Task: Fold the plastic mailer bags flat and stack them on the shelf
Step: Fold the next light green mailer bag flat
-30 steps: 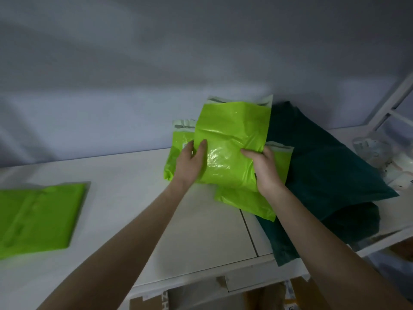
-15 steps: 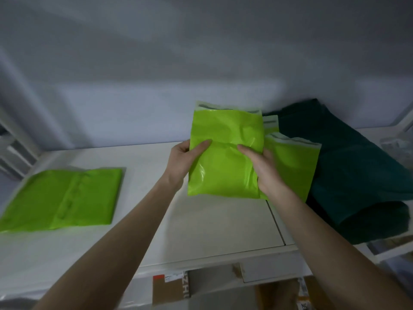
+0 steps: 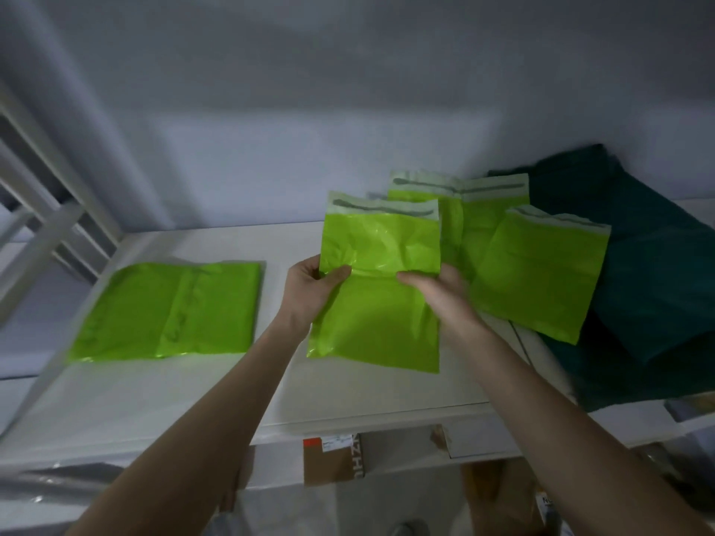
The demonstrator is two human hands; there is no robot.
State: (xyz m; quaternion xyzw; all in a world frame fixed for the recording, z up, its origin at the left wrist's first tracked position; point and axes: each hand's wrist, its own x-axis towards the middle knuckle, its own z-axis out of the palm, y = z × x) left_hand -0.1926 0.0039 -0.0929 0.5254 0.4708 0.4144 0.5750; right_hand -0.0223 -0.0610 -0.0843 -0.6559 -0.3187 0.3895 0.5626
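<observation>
A lime green mailer bag (image 3: 381,303) with a pale sealing strip on top is held upright over the white shelf (image 3: 193,396). My left hand (image 3: 309,290) grips its left edge, thumb on the front. My right hand (image 3: 441,294) holds its right edge at mid-height, fingers on the front. Two more green mailer bags (image 3: 537,276) lie behind and to the right, overlapping. A folded green bag (image 3: 170,311) lies flat on the shelf at the left.
A dark green pile (image 3: 650,288) fills the shelf's right end against the wall. White shelf posts (image 3: 46,226) stand at the left. Cardboard boxes (image 3: 332,458) sit below the shelf's front edge.
The held bag has come a little left and forward, away from the other green bags. The view has swung left, showing more of the folded bag.
</observation>
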